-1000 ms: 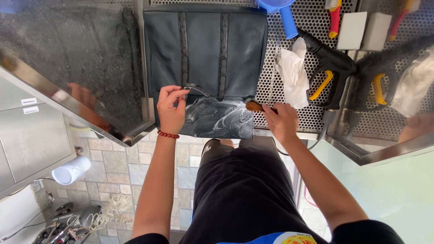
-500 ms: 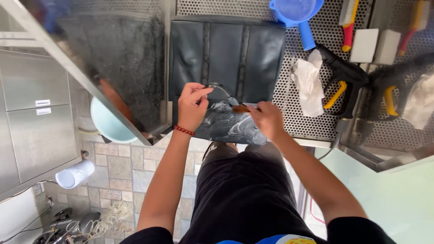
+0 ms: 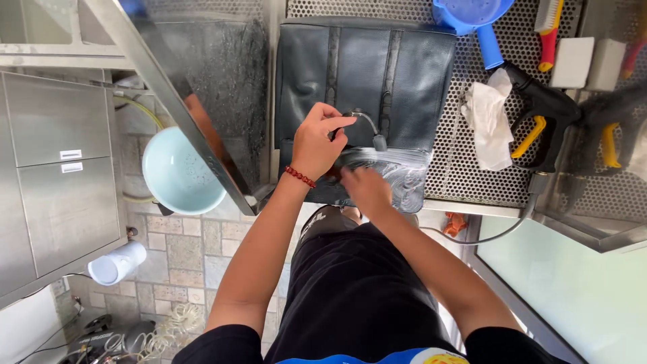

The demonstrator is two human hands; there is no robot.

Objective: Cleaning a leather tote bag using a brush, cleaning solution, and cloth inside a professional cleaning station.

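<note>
A dark leather bag (image 3: pixel 364 67) lies flat on a perforated metal worktop (image 3: pixel 465 175). Its near end is wet and covered in white foam (image 3: pixel 397 168). My left hand (image 3: pixel 322 140), with a red bead bracelet at the wrist, pinches the bag's thin strap and metal clasp (image 3: pixel 369 128) near the bag's middle. My right hand (image 3: pixel 364 189) is blurred and presses on the foamy near edge, just below the left hand. A brown brush handle (image 3: pixel 330 176) shows only partly beside its fingers.
A white cloth (image 3: pixel 488 125), a black and yellow spray gun (image 3: pixel 539 114), a blue scoop (image 3: pixel 472 17), a red brush (image 3: pixel 549 27) and white blocks (image 3: pixel 573 61) lie to the right of the bag. Left below, a pale blue basin (image 3: pixel 178 178) and a steel cabinet (image 3: pixel 60 182).
My right hand has slid left along the bag's near edge, under the left hand, and more foam shows. The left hand stays on the strap.
</note>
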